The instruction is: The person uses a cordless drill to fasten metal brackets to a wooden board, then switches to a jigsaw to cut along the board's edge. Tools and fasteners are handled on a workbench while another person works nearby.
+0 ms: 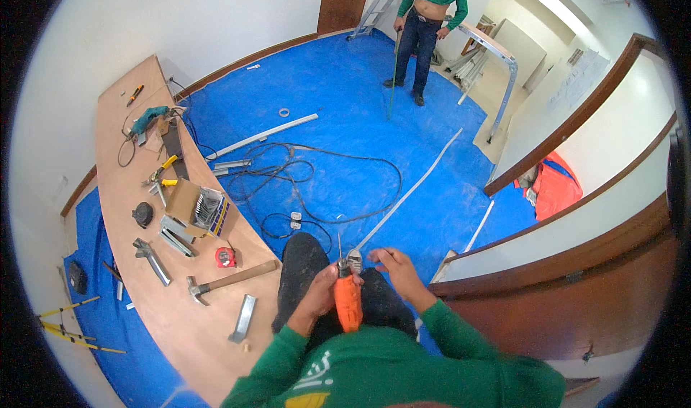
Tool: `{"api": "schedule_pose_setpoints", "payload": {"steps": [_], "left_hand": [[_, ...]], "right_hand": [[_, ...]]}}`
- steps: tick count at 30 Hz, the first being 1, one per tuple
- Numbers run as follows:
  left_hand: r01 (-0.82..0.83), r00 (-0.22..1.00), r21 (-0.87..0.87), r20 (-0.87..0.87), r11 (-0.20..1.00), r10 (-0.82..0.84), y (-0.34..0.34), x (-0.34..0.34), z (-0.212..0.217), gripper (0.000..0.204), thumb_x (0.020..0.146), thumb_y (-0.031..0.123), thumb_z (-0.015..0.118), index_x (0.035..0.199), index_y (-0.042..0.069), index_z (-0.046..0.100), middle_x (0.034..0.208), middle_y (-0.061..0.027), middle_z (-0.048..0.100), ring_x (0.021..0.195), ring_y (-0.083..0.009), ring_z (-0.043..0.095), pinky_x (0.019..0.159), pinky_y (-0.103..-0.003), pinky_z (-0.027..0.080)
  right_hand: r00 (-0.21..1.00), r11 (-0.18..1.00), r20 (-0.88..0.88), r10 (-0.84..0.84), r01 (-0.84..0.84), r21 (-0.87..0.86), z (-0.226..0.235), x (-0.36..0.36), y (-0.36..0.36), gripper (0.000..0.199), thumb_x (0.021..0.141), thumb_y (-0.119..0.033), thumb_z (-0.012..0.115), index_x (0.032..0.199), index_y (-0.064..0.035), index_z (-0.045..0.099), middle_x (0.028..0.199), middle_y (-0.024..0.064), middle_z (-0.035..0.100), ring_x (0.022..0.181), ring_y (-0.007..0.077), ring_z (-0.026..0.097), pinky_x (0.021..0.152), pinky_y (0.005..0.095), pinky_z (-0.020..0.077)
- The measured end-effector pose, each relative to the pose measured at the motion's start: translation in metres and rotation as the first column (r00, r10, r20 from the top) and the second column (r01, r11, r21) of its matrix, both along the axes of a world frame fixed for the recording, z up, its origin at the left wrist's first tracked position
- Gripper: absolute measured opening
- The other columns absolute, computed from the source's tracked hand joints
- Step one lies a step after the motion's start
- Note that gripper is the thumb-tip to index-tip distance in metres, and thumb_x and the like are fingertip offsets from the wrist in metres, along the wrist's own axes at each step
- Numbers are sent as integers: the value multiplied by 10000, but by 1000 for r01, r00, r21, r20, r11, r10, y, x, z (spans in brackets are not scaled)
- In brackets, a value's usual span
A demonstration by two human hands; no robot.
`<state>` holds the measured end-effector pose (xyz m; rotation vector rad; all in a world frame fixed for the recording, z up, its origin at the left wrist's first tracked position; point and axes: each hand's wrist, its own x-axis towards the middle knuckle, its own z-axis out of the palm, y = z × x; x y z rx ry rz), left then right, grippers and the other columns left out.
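Observation:
My left hand (321,293) grips an orange power drill (348,306) near its front end, over my lap. Its metal chuck (351,262) points away from me, with a long thin bit (340,245) sticking out. To the right of the chuck, a small gap apart from it, my right hand (396,267) is open, its fingers partly curled and holding nothing. Left of my lap, a claw hammer (237,281) lies on the wooden board, beside a red tape measure (225,257) and a bent metal piece (243,319).
On the long wooden board (129,213) lie a teal power tool (147,118), yellow-handled snips (164,170) and an opened box (184,200) of metal parts. Black cable (345,156) loops over the blue sheet (345,84). A person (425,33) stands at the back near a folding metal platform (497,48).

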<state>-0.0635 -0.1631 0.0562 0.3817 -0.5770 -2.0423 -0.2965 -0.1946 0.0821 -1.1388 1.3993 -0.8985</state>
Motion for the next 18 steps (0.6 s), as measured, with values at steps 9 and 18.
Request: {"api": "schedule_pose_setpoints", "payload": {"steps": [9,18], "left_hand": [[12,1000,0,-4,1000,-12,9,8,-12,587,1109,545,536,1352,13,590,1172,-118,716,1071,-252,705,963,-417,579],[85,995,-84,-51,993,-90,-1,4,-35,606,1081,580,567,1296,17,631,1169,-130,721,1076,-272,712,983,-451,575]], "right_hand": [[943,972,241,230,-233,-13,39,60,-41,349,1127,-268,540,1388,-62,644,1052,54,720,994,145,679,839,310,565],[903,939,329,278,-327,105,35,71,-29,329,1123,-298,534,1227,-72,748,1055,21,684,945,132,630,903,333,527]]}}
